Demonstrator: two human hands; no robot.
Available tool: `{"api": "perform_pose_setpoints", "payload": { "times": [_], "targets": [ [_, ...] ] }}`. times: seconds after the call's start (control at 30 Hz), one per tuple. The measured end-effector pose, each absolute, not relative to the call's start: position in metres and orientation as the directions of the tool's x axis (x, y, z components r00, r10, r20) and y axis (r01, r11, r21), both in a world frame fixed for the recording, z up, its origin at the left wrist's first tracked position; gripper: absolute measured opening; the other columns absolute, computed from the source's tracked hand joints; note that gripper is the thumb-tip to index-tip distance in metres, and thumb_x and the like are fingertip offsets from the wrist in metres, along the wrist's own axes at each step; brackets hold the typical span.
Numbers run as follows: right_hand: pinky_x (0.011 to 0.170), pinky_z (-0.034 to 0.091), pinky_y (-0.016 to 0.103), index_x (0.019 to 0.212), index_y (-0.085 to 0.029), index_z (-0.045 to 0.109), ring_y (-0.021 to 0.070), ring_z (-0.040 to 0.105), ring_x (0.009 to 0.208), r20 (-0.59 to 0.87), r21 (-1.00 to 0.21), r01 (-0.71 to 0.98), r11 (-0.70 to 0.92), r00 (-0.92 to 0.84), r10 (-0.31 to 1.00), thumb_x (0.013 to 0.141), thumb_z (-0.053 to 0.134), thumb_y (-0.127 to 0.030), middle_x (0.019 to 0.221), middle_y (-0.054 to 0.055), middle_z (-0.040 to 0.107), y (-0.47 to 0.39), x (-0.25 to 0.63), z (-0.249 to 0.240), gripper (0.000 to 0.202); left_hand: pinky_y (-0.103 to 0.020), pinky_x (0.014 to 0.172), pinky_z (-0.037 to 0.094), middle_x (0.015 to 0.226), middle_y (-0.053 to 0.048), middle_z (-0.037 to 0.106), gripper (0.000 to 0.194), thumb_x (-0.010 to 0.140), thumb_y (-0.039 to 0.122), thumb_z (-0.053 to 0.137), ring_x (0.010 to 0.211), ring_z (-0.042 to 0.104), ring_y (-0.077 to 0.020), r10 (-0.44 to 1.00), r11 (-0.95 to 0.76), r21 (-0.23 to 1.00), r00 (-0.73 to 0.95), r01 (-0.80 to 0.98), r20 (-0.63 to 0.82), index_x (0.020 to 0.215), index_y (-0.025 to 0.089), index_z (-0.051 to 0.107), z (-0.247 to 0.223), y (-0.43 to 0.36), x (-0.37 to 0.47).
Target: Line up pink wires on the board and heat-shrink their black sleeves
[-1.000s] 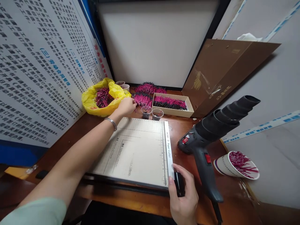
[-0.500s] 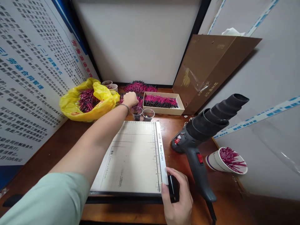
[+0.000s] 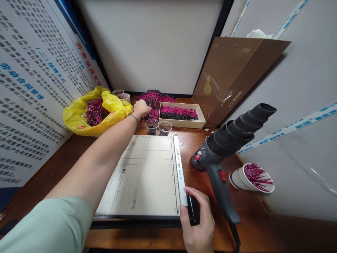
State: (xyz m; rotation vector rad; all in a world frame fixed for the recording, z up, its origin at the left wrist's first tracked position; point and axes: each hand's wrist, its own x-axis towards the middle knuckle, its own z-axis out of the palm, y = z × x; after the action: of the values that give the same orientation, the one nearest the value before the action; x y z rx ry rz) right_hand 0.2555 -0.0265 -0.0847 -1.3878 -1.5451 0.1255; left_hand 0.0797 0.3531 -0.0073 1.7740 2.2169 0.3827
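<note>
My left hand reaches to the back of the table, fingers curled down at the pink and black pieces behind two clear cups. What its fingertips hold is hidden. At the front, my right hand curves its thumb and fingers round the black handle of the paper cutter, at the lower end of the white strip. A cream box of pink and black pieces lies right of my left hand.
To the left is a yellow bag of pink pieces, with white cups behind it. A heat gun stands right of the cutter, its cord trailing forward. Farther right, a paper cup of pink pieces lies tilted. A brown box leans behind.
My left hand has shifted slightly left over the pieces at the back. The whole view has moved a little; my right hand stays at the cutter handle.
</note>
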Motion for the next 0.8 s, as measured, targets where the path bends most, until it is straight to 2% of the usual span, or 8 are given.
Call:
{"api": "perform_pose_setpoints", "payload": {
  "times": [0.13,0.23,0.3,0.43,0.53,0.63,0.73,0.8],
  "targets": [
    [0.086,0.056,0.032,0.123,-0.016,0.057,0.0201,0.065,0.1,0.59,-0.65,0.686,0.328,0.183,0.786,0.094,0.058,-0.024,0.108,0.01,0.066,-0.026,0.255,-0.083,0.03,-0.045,0.097,0.054,0.113,-0.008,0.072,0.027,0.094,0.037,0.068,0.107,0.068,-0.0227,0.978,0.189,0.467,-0.206,0.864,-0.014,0.107,0.014,0.069,0.003,0.348,0.074],
    [0.085,0.056,0.031,0.121,-0.017,0.058,0.0186,0.065,0.097,0.599,-0.652,0.683,0.328,0.2,0.775,0.095,0.057,-0.027,0.105,0.009,0.067,-0.024,0.253,-0.081,0.028,-0.037,0.091,0.056,0.101,-0.011,0.075,0.019,0.091,0.026,0.067,0.099,0.07,-0.0222,0.978,0.137,0.551,-0.201,0.823,0.058,0.102,0.011,0.074,0.017,0.341,0.064],
    [0.084,0.056,0.03,0.119,-0.017,0.059,0.0178,0.065,0.096,0.606,-0.656,0.678,0.333,0.21,0.767,0.095,0.057,-0.028,0.104,0.008,0.067,-0.022,0.252,-0.08,0.027,-0.031,0.086,0.055,0.095,-0.013,0.076,0.022,0.089,0.021,0.063,0.093,0.071,-0.0212,0.973,0.079,0.599,-0.192,0.797,0.126,0.103,0.009,0.076,0.029,0.33,0.053],
    [0.085,0.056,0.031,0.12,-0.017,0.06,0.0183,0.065,0.098,0.59,-0.676,0.66,0.327,0.218,0.778,0.095,0.059,-0.028,0.106,0.009,0.067,-0.022,0.252,-0.083,0.028,-0.024,0.072,0.054,0.084,-0.008,0.076,0.028,0.086,0.027,0.061,0.073,0.067,-0.0152,0.969,-0.091,0.649,-0.084,0.755,0.234,0.101,0.01,0.078,0.049,0.285,0.022],
    [0.086,0.056,0.033,0.12,-0.018,0.06,0.0192,0.066,0.099,0.58,-0.686,0.652,0.324,0.222,0.784,0.094,0.06,-0.028,0.107,0.009,0.068,-0.022,0.253,-0.086,0.028,-0.023,0.062,0.049,0.069,-0.004,0.072,0.024,0.081,0.031,0.066,0.062,0.061,-0.0126,0.897,-0.442,0.579,0.336,0.685,0.288,0.085,0.011,0.079,0.054,0.231,0.001],
    [0.086,0.058,0.035,0.119,-0.018,0.061,0.0202,0.066,0.098,0.583,-0.683,0.653,0.327,0.218,0.782,0.094,0.06,-0.027,0.107,0.01,0.069,-0.023,0.252,-0.086,0.027,-0.023,0.059,0.047,0.073,-0.002,0.075,0.026,0.087,0.037,0.062,0.06,0.063,-0.0123,0.706,-0.648,0.522,0.695,0.555,0.138,0.089,0.017,0.079,0.044,0.176,-0.007],
    [0.083,0.059,0.038,0.119,-0.019,0.061,0.0213,0.067,0.095,0.583,-0.681,0.66,0.319,0.225,0.781,0.093,0.061,-0.027,0.106,0.01,0.069,-0.023,0.252,-0.085,0.027,-0.024,0.062,0.046,0.073,-0.004,0.075,0.023,0.092,0.027,0.057,0.062,0.066,-0.0143,0.61,-0.752,0.372,0.788,0.544,0.08,0.087,0.018,0.078,0.025,0.138,-0.002],
    [0.083,0.059,0.039,0.118,-0.019,0.061,0.022,0.068,0.094,0.585,-0.679,0.664,0.314,0.23,0.777,0.092,0.061,-0.026,0.105,0.01,0.07,-0.022,0.251,-0.084,0.027,-0.026,0.062,0.045,0.074,-0.005,0.074,0.022,0.092,0.022,0.056,0.064,0.066,-0.0164,0.624,-0.767,0.239,0.779,0.596,0.062,0.086,0.019,0.077,0.014,0.122,0.004]
  ]
}}
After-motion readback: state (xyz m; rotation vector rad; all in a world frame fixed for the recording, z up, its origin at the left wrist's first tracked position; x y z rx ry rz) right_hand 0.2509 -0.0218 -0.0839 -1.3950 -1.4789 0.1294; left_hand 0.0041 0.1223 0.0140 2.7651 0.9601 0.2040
